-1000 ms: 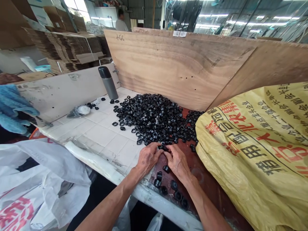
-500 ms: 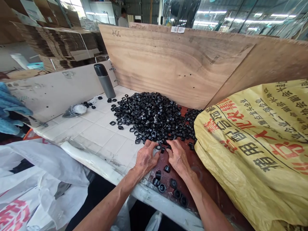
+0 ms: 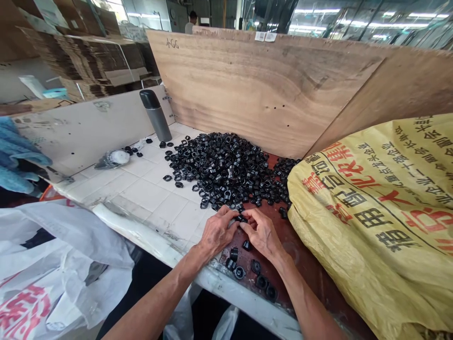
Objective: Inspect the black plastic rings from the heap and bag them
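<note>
My left hand (image 3: 220, 229) and my right hand (image 3: 261, 232) meet at the near edge of a heap of black plastic rings (image 3: 226, 165). Between their fingertips is a small black plastic ring (image 3: 241, 218), pinched from both sides and partly covered by the fingers. Closer to me, several round black caps (image 3: 239, 272) lie loose on the reddish-brown board (image 3: 293, 264), some upright and some on their side. One more black piece (image 3: 247, 245) rests just below my right thumb.
A grey flask (image 3: 157, 118) stands at the back left, beside a small plastic bag (image 3: 112, 159). Wooden panels (image 3: 247, 89) wall off the back. A yellow printed sack (image 3: 354, 226) bulges over the right side. White bags (image 3: 71, 264) hang at the left front.
My fingertips have come together on the black ring that lay between my hands. The view has shifted slightly; the heap and the loose caps look the same.
</note>
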`<state>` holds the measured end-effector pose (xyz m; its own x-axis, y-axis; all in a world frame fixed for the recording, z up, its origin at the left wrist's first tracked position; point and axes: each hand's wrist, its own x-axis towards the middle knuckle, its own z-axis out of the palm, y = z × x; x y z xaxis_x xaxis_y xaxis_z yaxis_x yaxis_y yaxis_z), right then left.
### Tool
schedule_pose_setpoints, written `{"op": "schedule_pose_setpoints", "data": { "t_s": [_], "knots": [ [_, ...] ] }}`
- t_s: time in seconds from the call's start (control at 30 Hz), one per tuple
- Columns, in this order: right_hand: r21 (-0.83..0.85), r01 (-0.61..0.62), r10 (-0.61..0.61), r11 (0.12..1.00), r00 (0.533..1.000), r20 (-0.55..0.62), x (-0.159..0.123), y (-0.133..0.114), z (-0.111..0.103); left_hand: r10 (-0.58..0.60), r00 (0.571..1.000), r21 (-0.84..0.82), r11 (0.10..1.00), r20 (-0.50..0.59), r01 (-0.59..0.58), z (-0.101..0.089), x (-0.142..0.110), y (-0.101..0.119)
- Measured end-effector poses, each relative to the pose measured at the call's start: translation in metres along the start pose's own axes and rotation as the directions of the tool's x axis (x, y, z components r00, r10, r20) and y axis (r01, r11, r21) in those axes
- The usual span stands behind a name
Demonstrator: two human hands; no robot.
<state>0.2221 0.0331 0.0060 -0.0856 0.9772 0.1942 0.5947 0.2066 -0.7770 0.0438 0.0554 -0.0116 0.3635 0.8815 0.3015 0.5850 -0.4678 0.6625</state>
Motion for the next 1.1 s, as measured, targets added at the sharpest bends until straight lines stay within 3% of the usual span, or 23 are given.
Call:
{"op": "schedule_pose_setpoints", "data": {
  "t_s": [0.13, 0.33, 0.5, 0.73, 0.87, 0.97, 1.1],
  "knots": [
    [0.136, -0.060, 0.061, 0.989, 0.998, -0.002, 0.000, 0.000, 0.003, -0.024, 0.999, -0.041, 0.999, -0.026, 0.023, 0.001, 0.001, -0.004],
    [0.149, -0.146, 0.142, 0.978, 0.989, 0.042, 0.002, -0.006, -0.001, 0.026, 1.000, -0.096, 0.995, -0.009, -0.027, 0.001, 0.000, -0.008],
    [0.279, -0.227, 0.186, 0.933, 0.968, 0.168, 0.002, -0.015, -0.008, -0.088, 0.996, -0.229, 0.969, 0.030, 0.092, 0.002, -0.002, -0.007],
    [0.365, -0.244, 0.203, 0.899, 0.968, 0.150, 0.002, -0.017, -0.010, -0.090, 0.996, -0.329, 0.941, -0.017, 0.079, -0.006, 0.003, -0.003],
    [0.382, -0.274, 0.224, 0.883, 0.960, 0.169, 0.002, -0.018, -0.011, -0.165, 0.986, -0.548, 0.822, 0.033, 0.156, -0.002, 0.005, -0.005],
    [0.427, -0.291, 0.234, 0.856, 0.955, 0.183, 0.002, -0.018, -0.011, -0.227, 0.965, -0.657, 0.708, 0.134, 0.257, -0.002, 0.005, -0.003],
    [0.623, -0.334, 0.314, 0.707, 0.938, 0.147, 0.001, -0.016, -0.010, -0.302, 0.934, -0.805, 0.497, 0.190, 0.324, -0.009, 0.007, 0.003]
  ]
}}
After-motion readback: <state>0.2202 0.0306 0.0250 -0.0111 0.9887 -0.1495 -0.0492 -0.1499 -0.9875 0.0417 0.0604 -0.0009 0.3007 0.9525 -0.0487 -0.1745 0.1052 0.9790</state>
